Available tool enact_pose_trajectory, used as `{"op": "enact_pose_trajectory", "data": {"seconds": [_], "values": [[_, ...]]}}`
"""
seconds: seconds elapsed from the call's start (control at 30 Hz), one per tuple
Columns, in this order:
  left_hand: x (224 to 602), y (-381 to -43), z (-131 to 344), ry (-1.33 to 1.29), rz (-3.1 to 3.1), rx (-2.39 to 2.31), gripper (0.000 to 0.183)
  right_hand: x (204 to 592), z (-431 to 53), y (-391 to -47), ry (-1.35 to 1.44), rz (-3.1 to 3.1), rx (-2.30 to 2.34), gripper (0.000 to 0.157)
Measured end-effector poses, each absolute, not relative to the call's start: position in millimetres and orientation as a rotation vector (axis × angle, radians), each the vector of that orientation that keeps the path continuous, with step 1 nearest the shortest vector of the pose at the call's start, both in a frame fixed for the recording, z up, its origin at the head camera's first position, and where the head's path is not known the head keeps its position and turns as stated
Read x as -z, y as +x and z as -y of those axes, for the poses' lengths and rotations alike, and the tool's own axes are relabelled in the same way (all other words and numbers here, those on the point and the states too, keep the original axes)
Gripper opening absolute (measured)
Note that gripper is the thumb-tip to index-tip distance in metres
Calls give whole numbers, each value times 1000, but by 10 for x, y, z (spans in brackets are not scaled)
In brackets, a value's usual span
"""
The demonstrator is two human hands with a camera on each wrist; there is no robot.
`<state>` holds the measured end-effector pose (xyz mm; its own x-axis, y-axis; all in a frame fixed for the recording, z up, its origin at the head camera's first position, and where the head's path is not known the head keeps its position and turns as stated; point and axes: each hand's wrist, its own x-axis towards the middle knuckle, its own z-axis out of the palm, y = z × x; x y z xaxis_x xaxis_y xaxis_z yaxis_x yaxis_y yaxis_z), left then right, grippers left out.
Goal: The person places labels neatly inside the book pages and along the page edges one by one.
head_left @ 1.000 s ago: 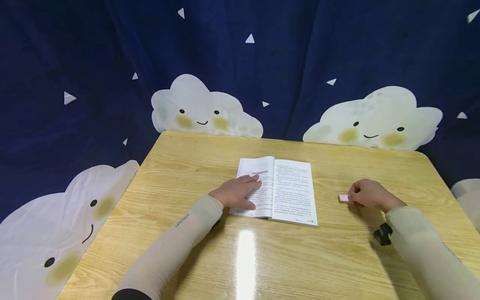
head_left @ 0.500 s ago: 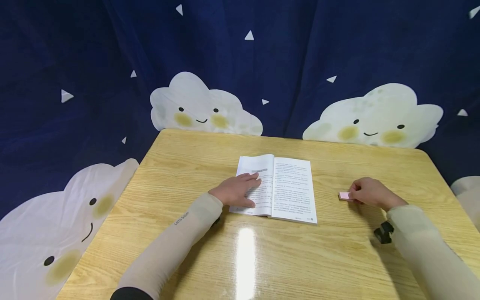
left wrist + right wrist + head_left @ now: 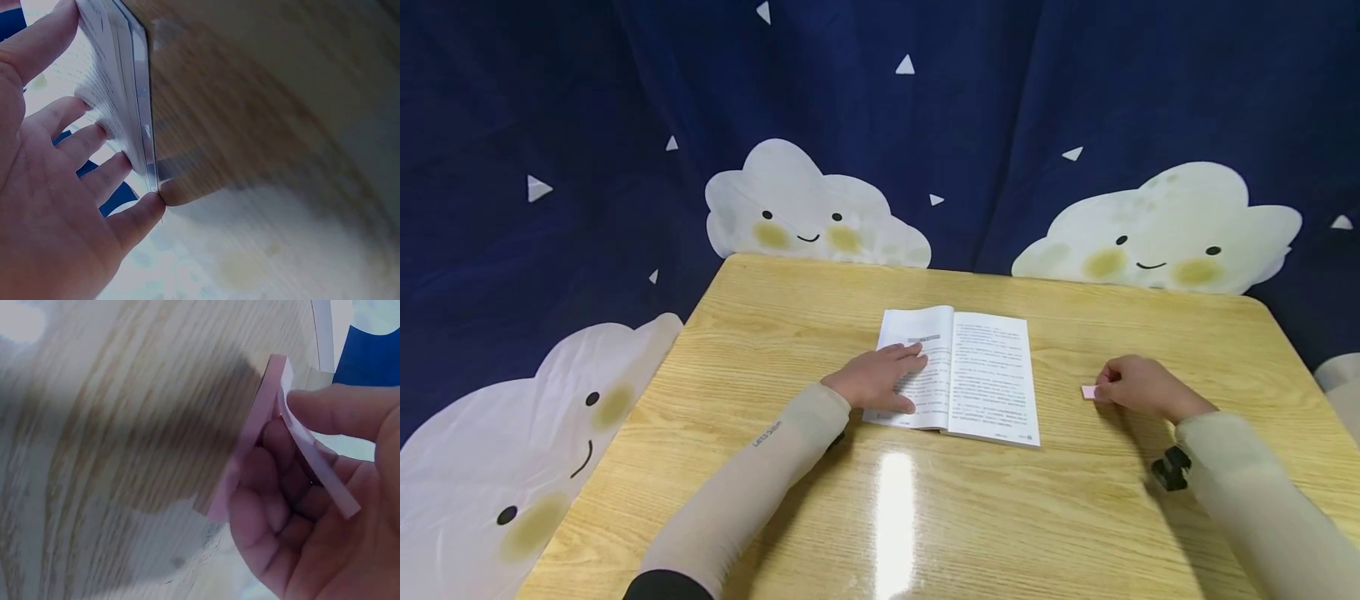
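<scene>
An open book (image 3: 992,375) lies on the table with printed pages facing up. My left hand (image 3: 874,379) rests on its left page, fingers spread; the left wrist view shows the fingertips (image 3: 115,169) against the page and the little finger at the book's edge. To the right of the book, a small pink sticky note pad (image 3: 1088,392) lies on the table. My right hand (image 3: 1142,387) is at the pad, its thumb and curled fingers pinching a sticky note strip (image 3: 325,472) that bends up from the pad's pink stack (image 3: 250,431). Part of the stack is hidden behind my fingers.
The wooden table (image 3: 760,333) reaches back to a dark blue curtain (image 3: 970,100) printed with smiling clouds. A bright light reflection lies on the tabletop in front of the book. A black device (image 3: 1171,468) is strapped under my right wrist.
The head view has shifted slightly. My left hand stays on the page. My right hand stays at the sticky note pad, covering slightly more of it than before.
</scene>
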<state>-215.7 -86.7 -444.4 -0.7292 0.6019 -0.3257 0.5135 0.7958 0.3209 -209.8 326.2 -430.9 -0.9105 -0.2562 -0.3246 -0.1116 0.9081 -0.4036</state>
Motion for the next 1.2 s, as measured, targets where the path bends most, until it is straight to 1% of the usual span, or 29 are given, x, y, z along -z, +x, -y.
{"op": "enact_pose_trajectory", "data": {"seconds": [0.1, 0.27, 0.5, 1.2], "values": [[4427, -2151, 858, 840, -2570, -293, 81, 4290, -3252, -2107, -267, -2700, 525, 19], [4416, -2142, 851, 844, -2569, -288, 82, 4295, -3265, -2120, -235, -2697, 531, 17], [4430, -2139, 860, 844, -2565, -284, 82, 4295, -3273, -2135, -175, -2640, 552, 17], [4443, -2147, 865, 854, -2585, -246, 81, 4290, -3277, -2169, -216, -2670, 522, 13]]}}
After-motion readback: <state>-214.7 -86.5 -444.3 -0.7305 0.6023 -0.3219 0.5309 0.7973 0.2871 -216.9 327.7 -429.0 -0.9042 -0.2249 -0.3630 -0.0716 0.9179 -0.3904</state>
